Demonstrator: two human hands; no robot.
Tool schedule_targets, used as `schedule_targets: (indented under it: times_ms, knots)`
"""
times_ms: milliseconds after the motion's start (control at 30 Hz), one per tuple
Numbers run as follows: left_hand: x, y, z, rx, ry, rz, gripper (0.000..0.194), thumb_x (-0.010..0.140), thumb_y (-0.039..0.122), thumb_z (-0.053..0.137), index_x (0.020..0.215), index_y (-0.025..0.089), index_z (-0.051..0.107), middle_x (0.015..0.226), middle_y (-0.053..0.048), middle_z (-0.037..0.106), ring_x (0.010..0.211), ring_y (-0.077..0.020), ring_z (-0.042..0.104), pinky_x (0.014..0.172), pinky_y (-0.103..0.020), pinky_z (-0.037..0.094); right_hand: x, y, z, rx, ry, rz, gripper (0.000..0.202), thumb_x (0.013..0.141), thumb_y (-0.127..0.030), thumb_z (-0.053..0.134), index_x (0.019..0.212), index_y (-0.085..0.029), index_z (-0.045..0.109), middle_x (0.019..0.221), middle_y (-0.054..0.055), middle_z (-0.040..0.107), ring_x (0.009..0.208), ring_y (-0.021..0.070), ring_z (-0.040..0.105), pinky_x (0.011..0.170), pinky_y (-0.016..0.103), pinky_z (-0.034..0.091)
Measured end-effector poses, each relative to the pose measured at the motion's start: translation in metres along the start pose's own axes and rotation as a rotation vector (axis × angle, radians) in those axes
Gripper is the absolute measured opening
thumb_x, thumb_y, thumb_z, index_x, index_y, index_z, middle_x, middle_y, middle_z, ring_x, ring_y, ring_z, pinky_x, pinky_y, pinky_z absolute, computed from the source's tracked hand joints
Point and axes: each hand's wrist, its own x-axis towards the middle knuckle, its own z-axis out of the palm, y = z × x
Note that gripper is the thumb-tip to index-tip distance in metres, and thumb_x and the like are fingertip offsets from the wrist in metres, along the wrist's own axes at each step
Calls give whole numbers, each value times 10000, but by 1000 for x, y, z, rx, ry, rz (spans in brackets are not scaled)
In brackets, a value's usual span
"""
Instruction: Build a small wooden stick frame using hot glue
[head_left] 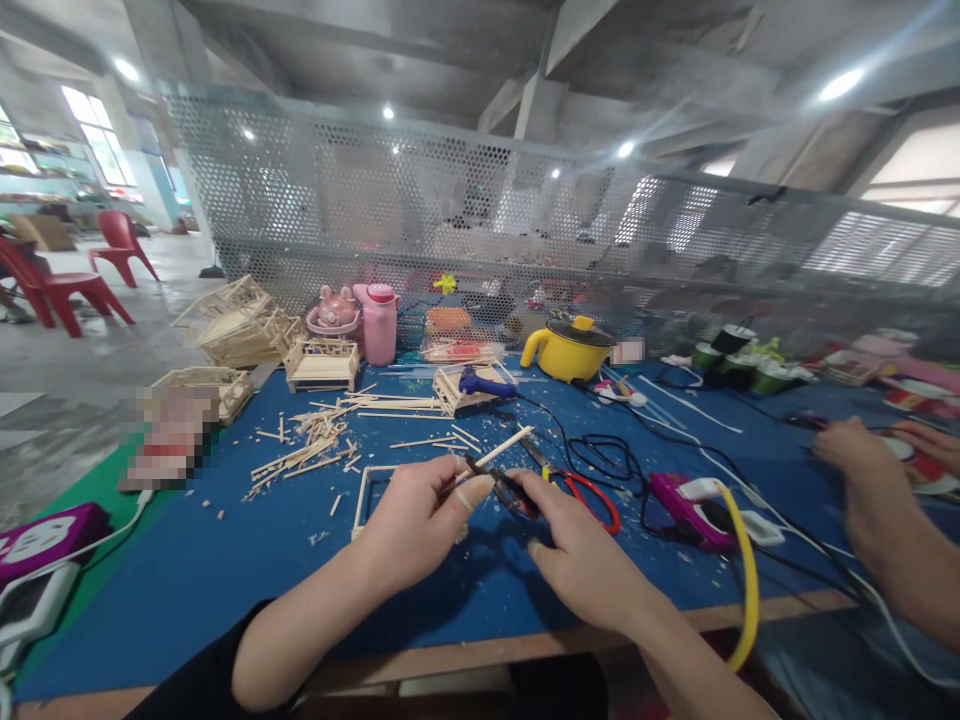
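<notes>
My left hand (pixel 420 515) pinches a thin wooden stick (pixel 510 443), which points up and to the right. My right hand (pixel 577 530) is closed around small dark pliers (pixel 511 492), their jaws against or very near the stick beside my left fingers. The exact contact is too small to make out. Partly behind my left hand, a rectangular frame of sticks (pixel 363 500) lies on the blue table top (pixel 247 590). Just past my right hand rest red-handled scissors (pixel 600 503). Farther back, a blue glue gun (pixel 484 384) leans on a small wooden stick model (pixel 455 392).
Loose sticks (pixel 315 445) and scraps lie left of centre. Finished-looking stick models (pixel 324 363) stand at the back left, beside a pink thermos (pixel 380 325). A yellow pot (pixel 574 350), black cables and a purple power strip (pixel 690 510) are to the right. Another person's hands (pixel 862 460) work at far right.
</notes>
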Motion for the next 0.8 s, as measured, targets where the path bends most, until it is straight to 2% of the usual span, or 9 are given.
schedule_targets:
  times_ms: [167,300,400,500,633,700,800]
  knots:
    - [-2,4,6,124,59,-35,390,906,467,402,624,198,403,550,54,413,536,-104,337,525,-231,252,-1,5,2,12,-3,-55,611,628,-81,435,1229,-180,484,1154,101,604,1081,241,557,935,395,439]
    - [-4,6,6,226,48,7,384,918,457,374,628,207,395,566,39,428,541,-117,358,546,-243,252,-2,6,0,17,6,-110,610,625,-77,434,1220,-196,498,1115,85,625,1101,245,557,946,400,437]
    - [-2,8,5,263,43,10,377,921,435,371,619,210,389,556,38,426,528,-119,349,541,-244,243,0,6,1,27,30,-141,578,641,-79,435,1204,-188,510,1171,96,612,1122,241,552,968,400,427]
    - [3,12,4,268,63,-12,366,918,406,377,609,210,395,543,38,438,519,-119,342,529,-245,232,7,10,11,-22,117,-138,599,646,-74,427,1235,-159,492,1242,120,574,1171,249,524,1006,419,402]
    - [11,17,1,272,85,-10,324,906,357,397,620,207,428,537,43,441,512,-115,346,531,-247,234,15,16,25,-167,276,-139,669,612,-43,424,1273,-139,463,1205,137,573,1137,254,530,990,419,413]
    - [16,17,1,260,92,-38,322,898,352,405,616,204,447,535,45,438,515,-115,348,530,-246,237,19,14,24,-287,342,-127,663,617,-37,432,1273,-124,467,1130,151,590,1075,273,546,939,431,433]
    - [23,12,1,246,71,-99,368,901,365,383,581,199,458,523,43,428,526,-117,352,527,-248,238,25,11,10,-485,409,-42,592,667,-65,461,1258,-64,480,1067,195,595,1028,327,541,885,461,421]
